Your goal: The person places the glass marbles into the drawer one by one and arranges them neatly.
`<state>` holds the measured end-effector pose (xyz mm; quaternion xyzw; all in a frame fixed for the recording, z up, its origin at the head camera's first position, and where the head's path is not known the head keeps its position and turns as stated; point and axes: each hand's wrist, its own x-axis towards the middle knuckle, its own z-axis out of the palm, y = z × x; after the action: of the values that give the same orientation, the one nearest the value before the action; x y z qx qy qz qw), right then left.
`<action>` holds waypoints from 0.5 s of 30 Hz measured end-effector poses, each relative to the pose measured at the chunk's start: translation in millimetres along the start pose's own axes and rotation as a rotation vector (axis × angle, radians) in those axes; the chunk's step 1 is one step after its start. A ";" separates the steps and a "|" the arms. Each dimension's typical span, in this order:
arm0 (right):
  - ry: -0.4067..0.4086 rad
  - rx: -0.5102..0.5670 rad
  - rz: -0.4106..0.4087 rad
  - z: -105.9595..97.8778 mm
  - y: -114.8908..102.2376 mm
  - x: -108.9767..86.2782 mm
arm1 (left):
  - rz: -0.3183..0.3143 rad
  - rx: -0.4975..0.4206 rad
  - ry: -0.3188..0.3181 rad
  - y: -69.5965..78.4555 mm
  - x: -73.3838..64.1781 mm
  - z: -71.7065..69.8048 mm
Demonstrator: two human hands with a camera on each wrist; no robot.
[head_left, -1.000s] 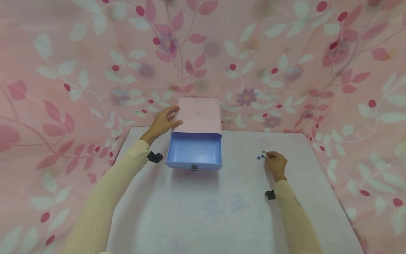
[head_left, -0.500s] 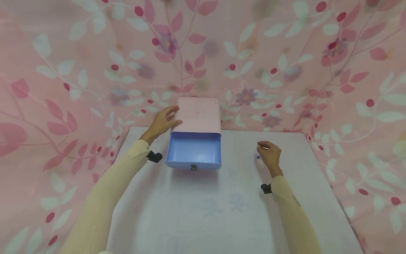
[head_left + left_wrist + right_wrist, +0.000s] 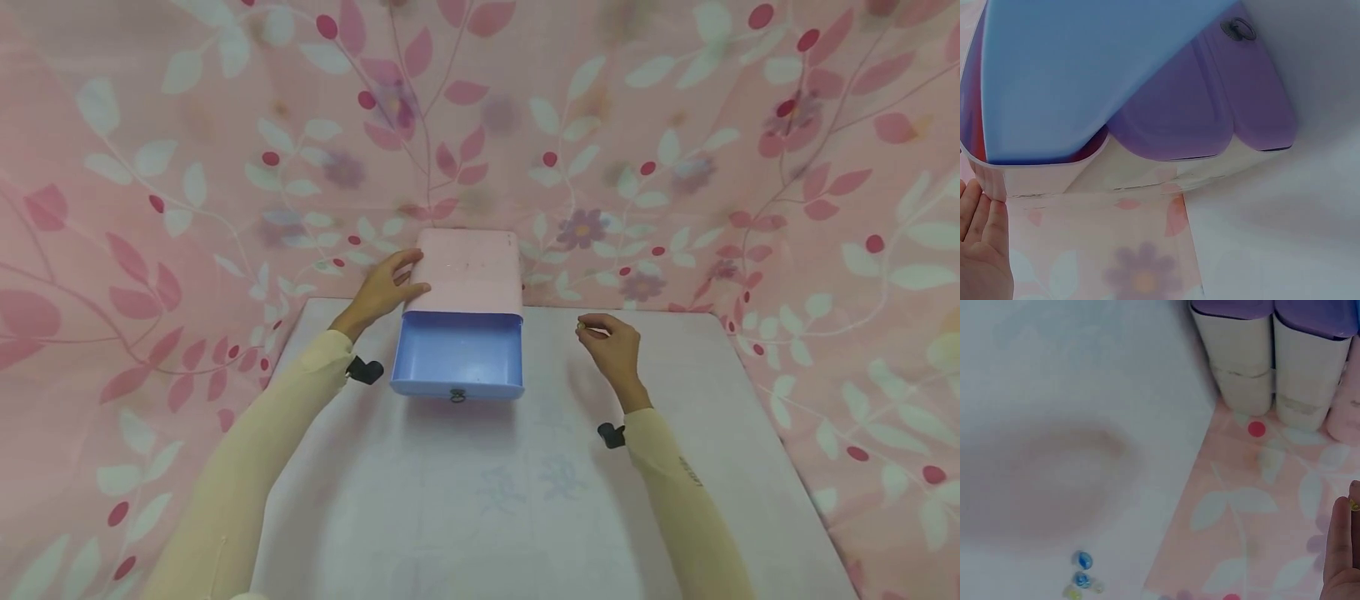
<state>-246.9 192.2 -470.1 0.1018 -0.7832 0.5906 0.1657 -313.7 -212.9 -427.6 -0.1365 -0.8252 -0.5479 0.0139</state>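
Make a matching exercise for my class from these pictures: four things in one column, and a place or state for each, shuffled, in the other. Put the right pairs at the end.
Column one
1. Left hand
2. Right hand
3. Top drawer
4. Loose marbles

Column two
A. Blue and pulled open
B. Lying on the white tabletop
C. Touching the side of the pink casing
D. Pinching a small yellowish marble

Right pairs: 1-C, 2-D, 3-A, 4-B
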 end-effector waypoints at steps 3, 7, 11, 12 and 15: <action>-0.025 0.047 -0.019 6.4 -15.2 -0.2 | -0.008 -0.012 -0.010 1.2 -0.3 -0.2; -0.056 0.101 -0.047 14.6 -30.4 1.0 | -0.019 -0.021 -0.026 12.8 -4.5 -0.8; -0.076 0.117 -0.096 23.6 -42.2 2.5 | -0.018 0.000 -0.035 30.4 -12.4 -0.1; -0.082 0.116 -0.112 26.3 -45.1 2.6 | -0.017 0.007 -0.036 34.0 -14.1 0.1; -0.106 0.137 -0.142 34.7 -54.2 2.0 | -0.021 0.022 -0.034 36.9 -15.5 0.8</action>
<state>-234.4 143.7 -429.7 0.1993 -0.7393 0.6235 0.1581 -289.8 -202.1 -397.3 -0.1370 -0.8327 -0.5365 -0.0042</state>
